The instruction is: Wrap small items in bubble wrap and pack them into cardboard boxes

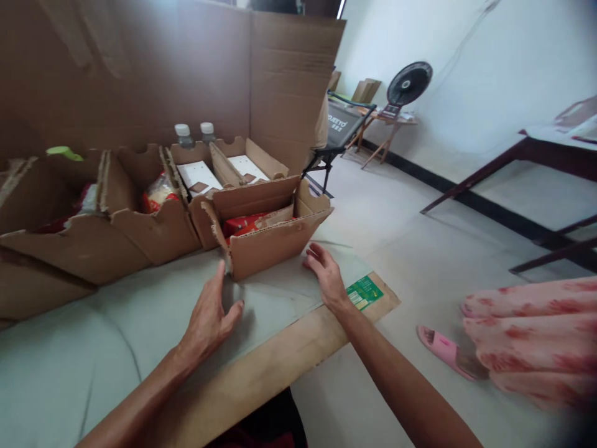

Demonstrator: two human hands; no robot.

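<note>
My left hand [209, 314] lies open and empty on the pale grey worktop [56, 361], fingers stretched forward, the fingertips just at the near left corner of the small open brown corrugated cardboard box [275, 239]. My right hand [326, 274] is open too, palm down, holding nothing, resting on the worktop just beside the box's near right side; I cannot tell whether it quite touches the cardboard. The box stands on the worktop between my two hands, its flaps up, with a red packet [242, 224] showing inside it.

Behind and to the left of this box runs a row of similar open cardboard boxes [153, 230]. One holds a crinkly clear-and-red bag [158, 193]; two further back hold white cards [200, 176]. Two clear bottles with white caps [183, 134] stand behind those, against a tall brown cardboard sheet [186, 68] that walls off the back of the worktop.

A green label [364, 291] sits on the bare wooden corner of the worktop, just beside my right wrist. On the floor to the right are a pink slipper [443, 351] and pink patterned cloth [536, 336]. Farther off stands a black fan [409, 84] by the white wall.
</note>
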